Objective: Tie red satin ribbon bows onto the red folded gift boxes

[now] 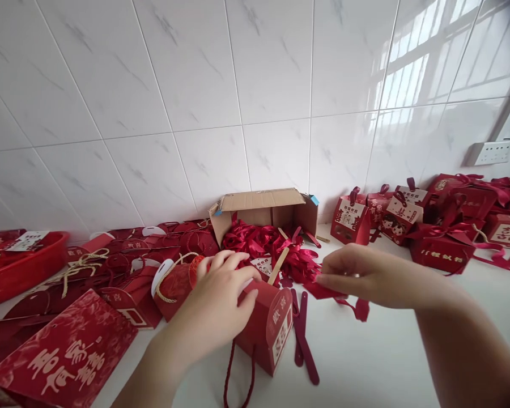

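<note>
A red gift box (261, 323) with a rounded top and pale print stands in front of me, a dark red cord loop (240, 377) hanging from its near side. My left hand (221, 294) is curved over its top and left end, thumb toward me and the fingers on the far side. To the right, the thumb and fingers of my right hand (357, 276) pinch together at the edge of a heap of red ribbons (280, 252); what is between the fingertips looks like red ribbon. A cardboard carton (259, 201) lies open behind the heap.
Several dark red flat strips (306, 340) lie right of the box. Many red gift boxes (131, 294) crowd the left, beside a red plastic basin (46, 272). Finished-looking boxes with bows (442, 246) stand at the right, below a socket strip (491, 153) on the tiled wall (276, 68).
</note>
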